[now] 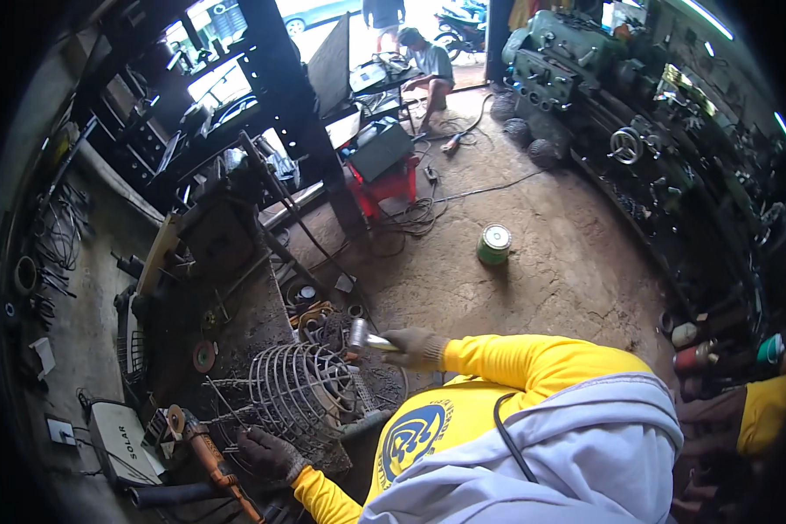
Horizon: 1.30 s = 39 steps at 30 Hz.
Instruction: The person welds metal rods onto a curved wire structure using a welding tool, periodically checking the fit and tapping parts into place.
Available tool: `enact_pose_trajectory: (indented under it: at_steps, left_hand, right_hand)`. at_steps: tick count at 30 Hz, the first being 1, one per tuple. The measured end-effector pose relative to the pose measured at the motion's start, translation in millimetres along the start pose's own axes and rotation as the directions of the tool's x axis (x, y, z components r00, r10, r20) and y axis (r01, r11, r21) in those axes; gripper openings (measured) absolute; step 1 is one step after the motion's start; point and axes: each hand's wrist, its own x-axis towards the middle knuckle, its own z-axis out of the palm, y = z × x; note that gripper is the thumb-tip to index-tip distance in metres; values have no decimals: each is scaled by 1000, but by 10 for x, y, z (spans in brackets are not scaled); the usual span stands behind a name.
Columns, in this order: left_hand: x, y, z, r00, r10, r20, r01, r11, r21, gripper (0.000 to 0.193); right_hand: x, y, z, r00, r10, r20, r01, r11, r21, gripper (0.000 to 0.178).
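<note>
My right hand (415, 348), in a dark knitted glove, is closed around the handle of a hammer (359, 334). The metal hammer head is raised beside a round cage of bent metal rods (293, 384). My left hand (269, 456), also gloved, is low at the near left end of the cage. Its fingers are curled close to some thin rods; what they grip is hidden. Just left of that hand lies an orange tool with a round disc (205, 452), which looks like an angle grinder.
A green can (494, 244) stands on the bare floor. Behind it are a red stand (384, 188) and coiled cables (410, 217). A large lathe-like machine (576, 79) lines the right. A person (430, 65) crouches by the doorway. A pale box (124, 437) sits at left.
</note>
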Motion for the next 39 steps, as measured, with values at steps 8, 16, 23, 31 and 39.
enact_pose_trajectory:
  at_steps: [8, 16, 23, 31, 39]
  left_hand:
    - [-171, -109, -15, 989, 134, -65, -129, 989, 77, 29]
    - [-375, -341, 507, 989, -133, -63, 99, 918, -383, 25]
    - [-300, -94, 231, 987, 14, -161, -30, 995, -95, 25]
    - [-353, -49, 139, 903, -377, 204, 423, 706, -568, 26]
    - [-329, -4, 246, 968, -246, -45, 175, 796, -580, 33]
  right_hand:
    - [-888, 249, 137, 970, 238, -52, -242, 962, -126, 44]
    - [-752, -30, 86, 964, 259, 59, -251, 962, -109, 38]
    - [-929, 195, 407, 998, -4, -59, 0, 998, -56, 39]
    - [-887, 56, 555, 986, -86, 139, 106, 985, -139, 44]
    - [-684, -409, 749, 923, -272, 272, 293, 955, -37, 44]
